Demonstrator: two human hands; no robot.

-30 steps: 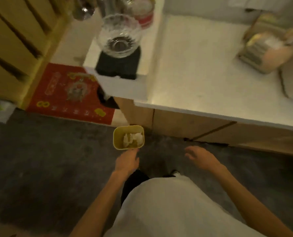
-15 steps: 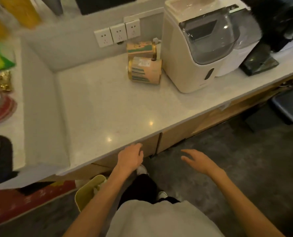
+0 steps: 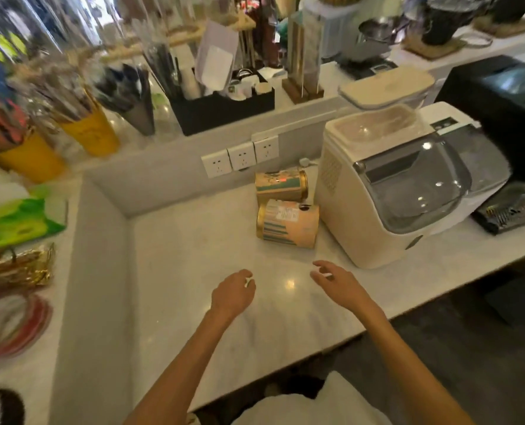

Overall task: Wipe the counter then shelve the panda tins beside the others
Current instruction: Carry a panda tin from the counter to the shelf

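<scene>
1. Left hand [image 3: 233, 293] and right hand [image 3: 336, 282] hover apart over the pale marble-look counter [image 3: 193, 271], fingers loosely spread, both empty; probably reaching for the tins.
2. Two gold-rimmed cylindrical panda tins, near [image 3: 288, 223] and far [image 3: 281, 186], lie on their sides touching, just beside the cream ice maker [image 3: 386, 191].
3. Behind: white wall sockets [image 3: 241, 157], then a cluttered raised ledge with a black organiser tray [image 3: 224, 110].

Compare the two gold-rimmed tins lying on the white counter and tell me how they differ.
The nearer peach-pink tin has teal stripes and a white label on its side; the farther tan-gold tin shows a green band and no such label. The peach-pink tin lies closer to the counter's front edge and both hands; the tan-gold tin sits back by the wall sockets. Both lie on their sides beside the white ice maker, untouched.
</scene>
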